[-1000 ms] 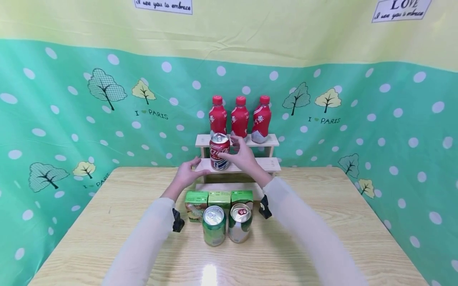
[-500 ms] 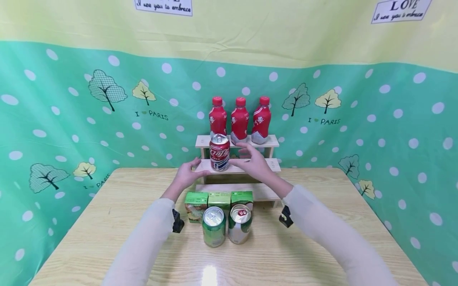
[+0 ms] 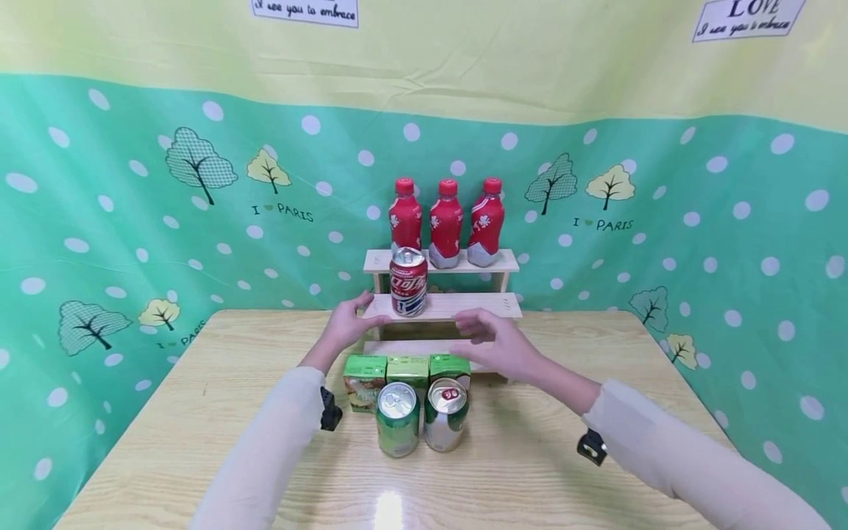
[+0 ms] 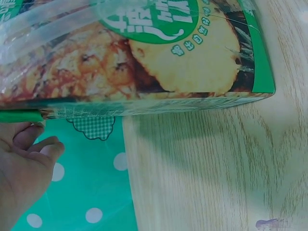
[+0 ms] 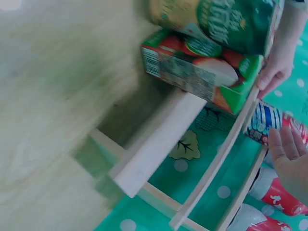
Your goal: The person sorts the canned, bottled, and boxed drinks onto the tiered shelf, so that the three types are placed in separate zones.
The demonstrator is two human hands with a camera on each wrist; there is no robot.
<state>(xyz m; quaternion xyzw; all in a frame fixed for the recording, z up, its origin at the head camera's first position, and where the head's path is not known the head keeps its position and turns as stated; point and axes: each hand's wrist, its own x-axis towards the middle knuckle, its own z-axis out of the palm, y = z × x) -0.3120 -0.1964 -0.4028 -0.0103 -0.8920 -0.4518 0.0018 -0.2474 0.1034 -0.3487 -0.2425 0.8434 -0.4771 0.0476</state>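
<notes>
A red soda can [image 3: 408, 283] stands upright on the left part of the middle board of a three-step wooden rack [image 3: 457, 305]. My left hand [image 3: 344, 324] grips the left end of that board, thumb in front and fingers behind. The right wrist view also shows the left hand [image 5: 279, 62] at the board's end. My right hand [image 3: 500, 344] is in the air in front of the rack's lower right side, fingers loosely bent and holding nothing. Nearest below it are a green-topped juice carton [image 3: 450, 364] and a green-and-white can [image 3: 445, 416].
Three red bottles, among them the middle one [image 3: 446, 224], stand on the top board. Several green drink cartons, such as the left one [image 3: 364, 383], line up before the rack. A green can [image 3: 397, 419] stands in front. A patterned cloth [image 3: 265, 243] hangs behind the wooden table [image 3: 218, 412].
My right hand has let go of the red soda can and moved right, down and back toward me. The can stays on the middle board; my left hand has kept its place.
</notes>
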